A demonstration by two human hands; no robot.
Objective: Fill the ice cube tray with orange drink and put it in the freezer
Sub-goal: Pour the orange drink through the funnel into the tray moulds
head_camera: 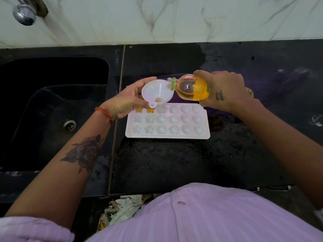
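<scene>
Here we hold a funnel [157,92] in our left hand [125,102], fingers curled round its rim, its spout just above the tray's far left corner. Our right hand [222,90] grips a bottle [189,86] tipped on its side, its open neck resting inside the funnel's bowl; orange drink sits low in the bottle.

The tray [167,135] lies flat on the dark surface [174,163], its left edge near the seam beside the sink [52,109], its near edge well back from the surface's front lip. Two far-left cells [150,110] hold orange liquid; the other cells look white. Open surface stretches to the right of the tray and in front of it, and behind it up to the wall.

The surface is black stone, wet-looking in patches. A marbled tile wall [174,20] stands behind, with a chrome tap [24,14] above the sink. A patterned cloth [120,212] hangs below the front edge.
</scene>
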